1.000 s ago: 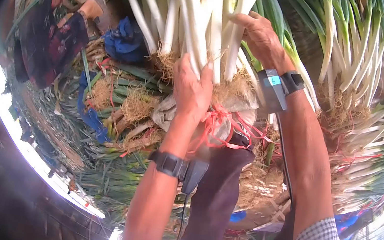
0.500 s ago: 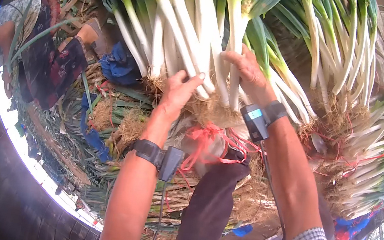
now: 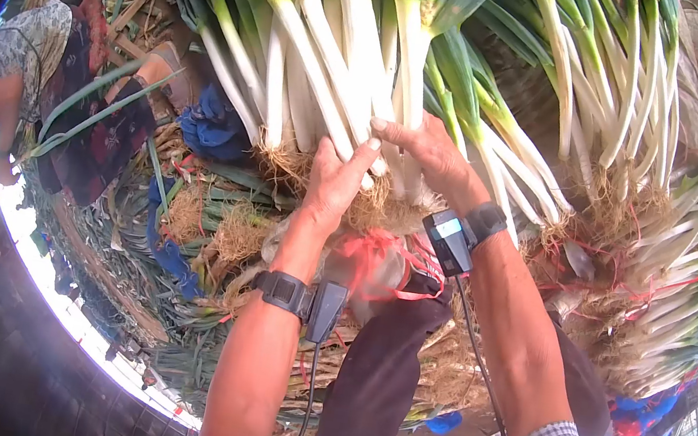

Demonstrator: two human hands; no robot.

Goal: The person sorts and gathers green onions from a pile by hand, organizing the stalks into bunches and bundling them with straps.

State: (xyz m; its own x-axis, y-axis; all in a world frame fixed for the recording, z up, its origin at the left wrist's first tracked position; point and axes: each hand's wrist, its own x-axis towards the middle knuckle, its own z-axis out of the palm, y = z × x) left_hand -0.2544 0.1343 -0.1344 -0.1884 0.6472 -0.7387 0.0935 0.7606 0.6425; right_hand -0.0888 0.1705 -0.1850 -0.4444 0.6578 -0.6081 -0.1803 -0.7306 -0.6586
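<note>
A thick bunch of leeks (image 3: 358,48) fills the top middle, green leaves away from me and white stems and hairy roots towards me. My left hand (image 3: 339,179) is closed around the lower stems from the left, with its thumb lying across them. From the right, my right hand (image 3: 432,156) wraps the same stems, its thumb close to the left thumb. The fingers of both hands are partly hidden behind the stems. Just below the roots, red plastic strings (image 3: 371,262) lie over my lower leg.
More leeks (image 3: 629,97) lie at the upper right, and a big pile of leeks (image 3: 653,299) runs down the right side. Blue cloth (image 3: 214,121) lies left of my bunch. At the far left sits another person (image 3: 26,52). Leaf scraps and cut roots (image 3: 241,229) cover the ground.
The two hands have come closer together around the stems; the right moved left and the left moved slightly right. The other person's arm at the far left has shifted.
</note>
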